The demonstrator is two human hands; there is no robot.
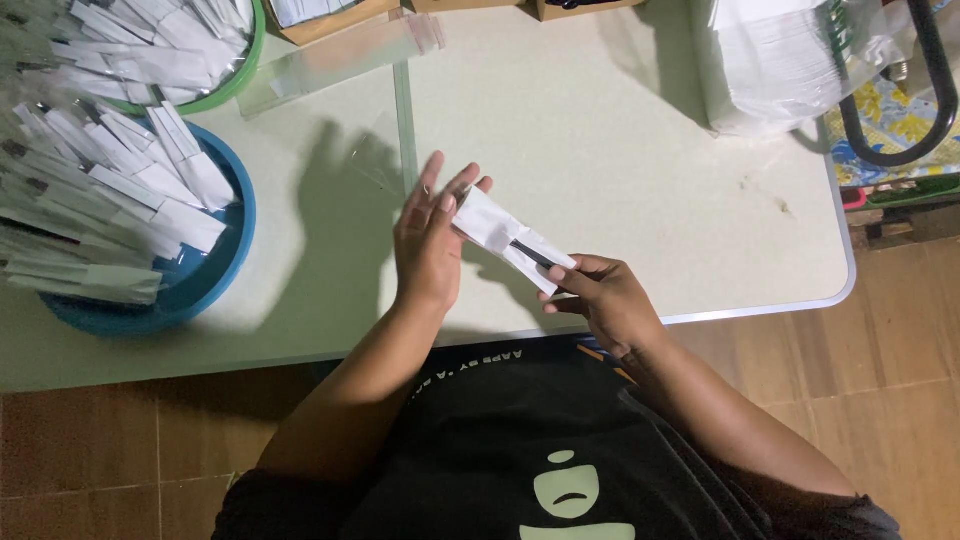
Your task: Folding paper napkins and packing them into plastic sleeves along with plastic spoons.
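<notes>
Both of my hands meet over the pale table [620, 180] at its near edge. Between them is a small white paper packet [500, 235] with a dark thin item showing inside it. My right hand [605, 300] pinches the packet's near end. My left hand [428, 240] has its fingers spread flat, fingertips touching the packet's far end.
At the left stand a blue bowl [215, 270] and a green bowl [235, 85], both heaped with several similar white packets. A clear plastic sleeve [340, 55] lies behind my hands. Cardboard boxes line the far edge, and a white plastic bag [780, 60] sits far right.
</notes>
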